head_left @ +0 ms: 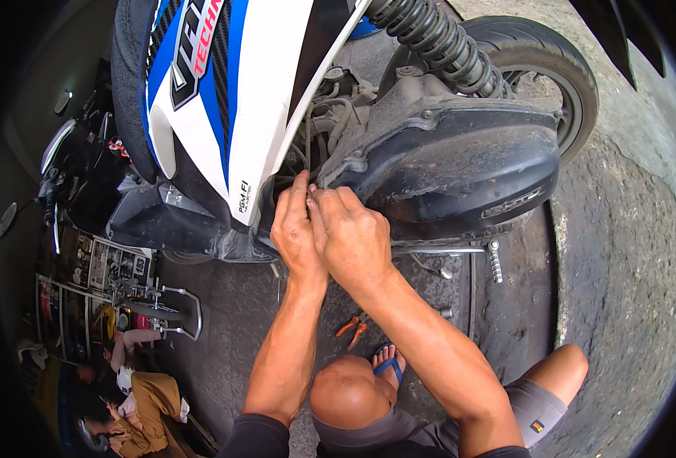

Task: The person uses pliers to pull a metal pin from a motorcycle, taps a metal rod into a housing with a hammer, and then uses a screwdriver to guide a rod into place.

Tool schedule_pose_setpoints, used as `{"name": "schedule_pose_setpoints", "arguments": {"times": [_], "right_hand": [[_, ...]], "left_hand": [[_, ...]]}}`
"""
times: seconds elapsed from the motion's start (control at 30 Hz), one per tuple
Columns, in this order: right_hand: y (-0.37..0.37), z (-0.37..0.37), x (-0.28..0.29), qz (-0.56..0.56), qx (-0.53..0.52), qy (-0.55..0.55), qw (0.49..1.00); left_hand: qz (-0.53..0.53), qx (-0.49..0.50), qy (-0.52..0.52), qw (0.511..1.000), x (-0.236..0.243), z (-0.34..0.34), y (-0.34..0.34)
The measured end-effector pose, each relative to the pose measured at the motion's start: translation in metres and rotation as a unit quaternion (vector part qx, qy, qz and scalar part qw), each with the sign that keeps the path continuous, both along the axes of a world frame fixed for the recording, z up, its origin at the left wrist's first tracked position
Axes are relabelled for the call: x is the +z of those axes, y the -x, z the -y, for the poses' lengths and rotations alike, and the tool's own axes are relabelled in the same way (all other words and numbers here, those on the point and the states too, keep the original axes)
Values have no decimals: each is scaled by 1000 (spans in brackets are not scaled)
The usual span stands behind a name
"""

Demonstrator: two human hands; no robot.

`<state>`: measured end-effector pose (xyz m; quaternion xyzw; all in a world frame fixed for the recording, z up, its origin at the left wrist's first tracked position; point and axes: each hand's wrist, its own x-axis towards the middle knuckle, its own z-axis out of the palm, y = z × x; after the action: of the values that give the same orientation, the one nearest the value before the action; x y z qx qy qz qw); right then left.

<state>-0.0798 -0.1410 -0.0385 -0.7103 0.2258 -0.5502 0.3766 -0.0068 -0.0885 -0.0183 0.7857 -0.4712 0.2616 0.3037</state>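
Observation:
My left hand (297, 235) and my right hand (355, 238) meet side by side at the gap between a scooter's white and blue side panel (265, 84) and its dusty black engine-side cover (460, 164). Both hands are closed, fingers bent and pressed together with their tips pointing into the gap. Whatever they grip there is hidden by the fingers. Just beyond the fingertips, hoses and engine parts (334, 118) show in the opening. On the ground below the hands lie orange-handled pliers (351, 328).
Up right are a coil-spring shock absorber (441, 47) and the rear wheel (578, 84). A kick-start lever (495, 262) juts out below the cover. My bent knee (352, 393) is close under my forearms. Other people (151, 401) sit at lower left, near another two-wheeler (162, 311).

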Motion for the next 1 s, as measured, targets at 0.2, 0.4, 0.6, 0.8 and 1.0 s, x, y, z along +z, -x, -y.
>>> {"name": "schedule_pose_setpoints", "arguments": {"times": [0.2,0.4,0.6,0.8,1.0], "right_hand": [[22,-9,7,22,17,-40,999],[132,-86,-197,-266,-35,-390,881],[168,-170,-328,-546,14,-419,726],[158,-155,-298,-520,-3,-412,748],[168,-108,-167,-92,217,-430,872]], "left_hand": [[-9,-5,36,999,-4,3,-1],[32,38,44,998,-7,14,1],[23,49,60,997,-13,9,-4],[24,46,60,997,-6,10,-1],[23,48,59,997,-12,12,-1]]}}
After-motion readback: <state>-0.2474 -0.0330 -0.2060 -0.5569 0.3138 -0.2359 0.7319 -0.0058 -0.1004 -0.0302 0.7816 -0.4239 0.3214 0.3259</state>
